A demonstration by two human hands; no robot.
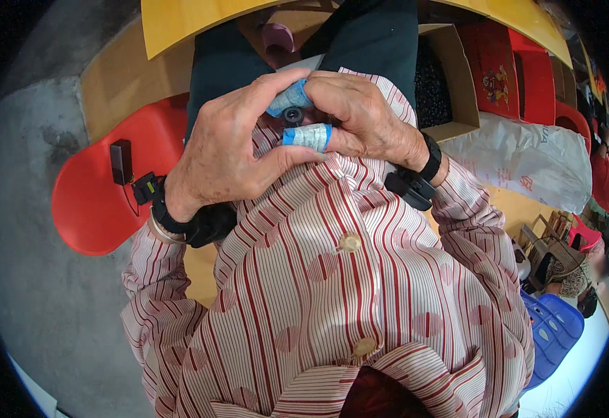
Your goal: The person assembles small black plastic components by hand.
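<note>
In front of my lap, my two hands meet around a small black round part (293, 116) with a hole in its middle. My right hand (367, 115) pinches it; blue-and-grey tape (308, 136) wraps the thumb, and more blue tape (290, 99) shows on a digit on the part's far side. My left hand (224, 139) curls around from the left, its index finger beyond the part and its thumb below the taped thumb. Where the left fingertips touch the part is hidden. Dark straps with black devices circle both wrists.
A yellow table edge (179, 24) curves across the far side. On the left, a red stool (88, 202) carries a black box. To the right stands a cardboard box (466, 80) of small black pieces, beside a white plastic bag (520, 153) and red chairs (533, 73).
</note>
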